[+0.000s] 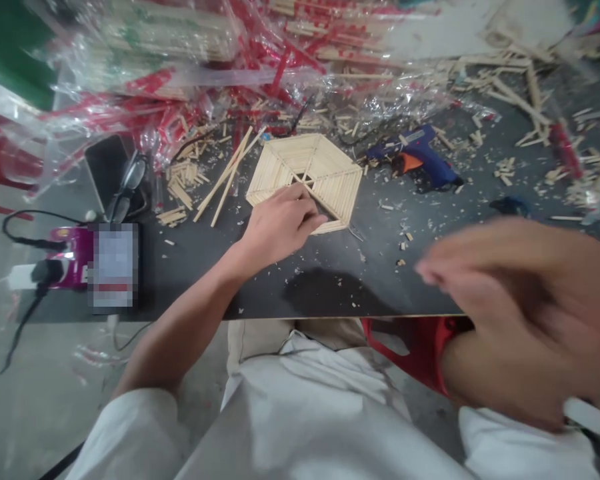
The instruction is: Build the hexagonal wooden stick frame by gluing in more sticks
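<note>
A hexagonal panel of pale wooden sticks (325,173) lies on the dark table. My left hand (283,223) rests over its lower left part, fingers bent and hiding some of the sticks; whether they grip anything is hidden. Raised at the right, near the camera, my right hand (510,280) is blurred, its thumb and fingertips brought together; what they hold, if anything, cannot be made out. Right of the panel lies a blue glue gun (425,157) with an orange trigger. A few long loose sticks (225,177) lie left of the panel.
Plastic wrapping with red print (180,87) covers the back of the table (190,287). Short stick pieces (183,180) are scattered about. At the left are a lit phone (113,267), glasses (130,180) on a dark device, and a purple power block (73,257) with cables.
</note>
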`<state>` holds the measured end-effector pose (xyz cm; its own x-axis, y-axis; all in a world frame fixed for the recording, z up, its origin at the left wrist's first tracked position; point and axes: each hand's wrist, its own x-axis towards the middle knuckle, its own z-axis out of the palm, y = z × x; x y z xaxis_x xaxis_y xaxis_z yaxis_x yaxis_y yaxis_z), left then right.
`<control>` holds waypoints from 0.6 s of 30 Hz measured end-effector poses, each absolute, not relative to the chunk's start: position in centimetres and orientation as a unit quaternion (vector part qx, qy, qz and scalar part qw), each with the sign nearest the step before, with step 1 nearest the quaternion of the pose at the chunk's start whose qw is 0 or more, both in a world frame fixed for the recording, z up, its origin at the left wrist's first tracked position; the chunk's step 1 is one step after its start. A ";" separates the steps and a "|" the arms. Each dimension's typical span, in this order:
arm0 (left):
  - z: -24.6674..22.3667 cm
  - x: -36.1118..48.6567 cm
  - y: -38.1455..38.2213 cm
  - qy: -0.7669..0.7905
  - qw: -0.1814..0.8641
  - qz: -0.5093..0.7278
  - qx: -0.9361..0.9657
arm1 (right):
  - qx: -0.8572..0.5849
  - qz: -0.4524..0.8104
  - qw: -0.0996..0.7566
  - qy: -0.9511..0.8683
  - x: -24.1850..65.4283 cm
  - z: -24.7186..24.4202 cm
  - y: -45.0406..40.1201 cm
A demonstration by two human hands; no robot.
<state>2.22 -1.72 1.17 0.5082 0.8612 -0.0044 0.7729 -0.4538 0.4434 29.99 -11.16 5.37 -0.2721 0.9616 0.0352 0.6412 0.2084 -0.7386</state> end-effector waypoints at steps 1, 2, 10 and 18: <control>1.1 2.4 -1.8 0.487 0.198 0.117 0.843 | -0.551 0.259 0.285 -0.740 29.3 7.2 -9.7; 1.1 2.5 -1.8 0.489 0.196 0.123 0.841 | -0.533 0.275 0.266 -0.755 28.4 8.4 -8.0; 1.5 3.6 -1.9 0.528 0.204 0.125 0.815 | -0.494 0.465 0.175 -0.714 25.5 2.2 0.6; 1.9 4.3 -1.5 0.565 0.214 0.100 0.790 | -0.491 0.501 0.190 -0.687 25.7 1.8 0.4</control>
